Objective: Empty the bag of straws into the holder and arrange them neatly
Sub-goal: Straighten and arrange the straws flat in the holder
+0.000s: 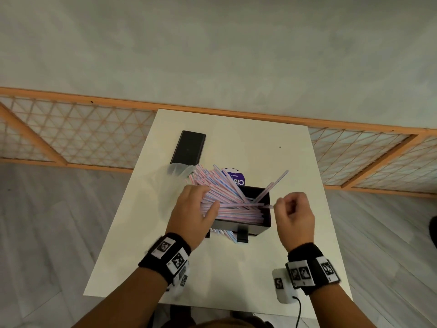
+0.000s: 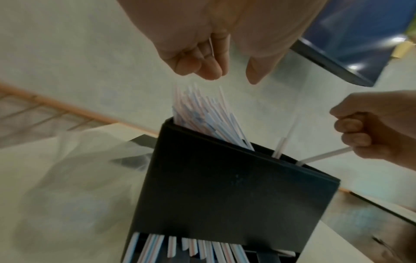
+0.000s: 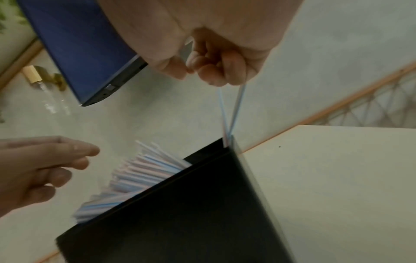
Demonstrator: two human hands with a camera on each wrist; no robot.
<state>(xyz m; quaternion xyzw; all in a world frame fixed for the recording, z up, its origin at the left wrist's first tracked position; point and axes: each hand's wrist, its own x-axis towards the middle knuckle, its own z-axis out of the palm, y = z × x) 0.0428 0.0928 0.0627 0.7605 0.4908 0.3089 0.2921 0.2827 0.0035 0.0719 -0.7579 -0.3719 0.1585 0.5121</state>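
A black box holder (image 1: 264, 224) stands mid-table. A thick fan of pink-and-blue striped straws (image 1: 220, 185) leans out of it to the left. More straw ends poke from the slot at its base (image 2: 191, 249). My left hand (image 1: 208, 205) rests with relaxed fingers on the leaning bundle; in the left wrist view the left hand (image 2: 234, 76) hovers just above the straw tips (image 2: 202, 113). My right hand (image 1: 281, 204) pinches the ends of two thin straws (image 3: 234, 110) that run down into the holder's right corner (image 3: 228, 142). The emptied clear bag (image 1: 177, 171) lies left of the holder.
A black lid (image 1: 189, 147) lies at the far left of the white table (image 1: 236, 268). A round purple label (image 1: 237, 179) shows behind the straws. A wood-framed lattice screen (image 1: 71, 138) runs behind the table, and grey floor lies on both sides.
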